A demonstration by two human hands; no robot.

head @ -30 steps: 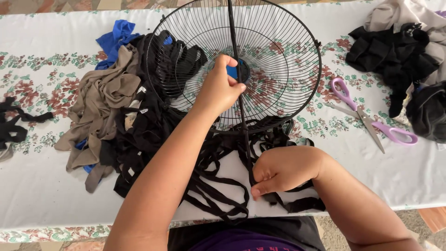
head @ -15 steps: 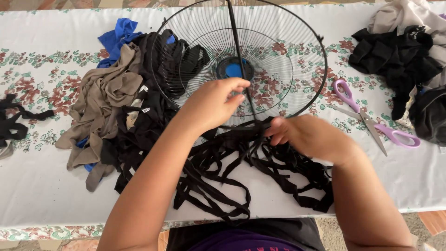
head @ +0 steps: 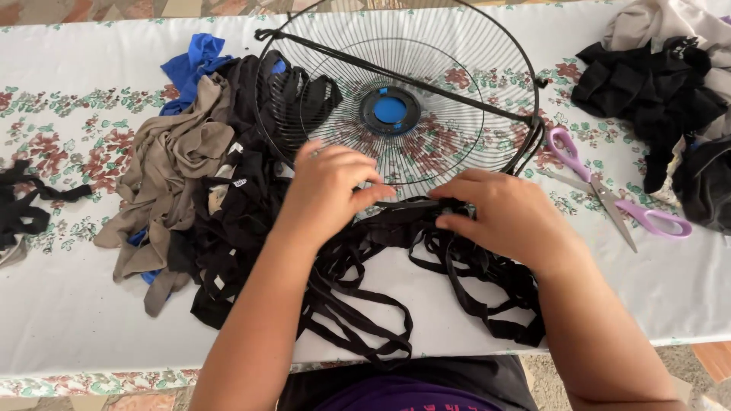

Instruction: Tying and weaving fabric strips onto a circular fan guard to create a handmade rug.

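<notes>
Black fabric strips (head: 396,251) now sit gripped in both hands at the fan guard's (head: 396,106) near rim; the left hand (head: 331,186) has dropped from the hub, the right hand (head: 499,209) risen.

The left hand (head: 331,190) came off the blue hub (head: 390,110) and dropped to the near rim of the fan guard (head: 396,91). The right hand (head: 502,217) moved up from the table edge to meet it, both now pinching a black strip (head: 407,205) at the centre of the frame.
</notes>
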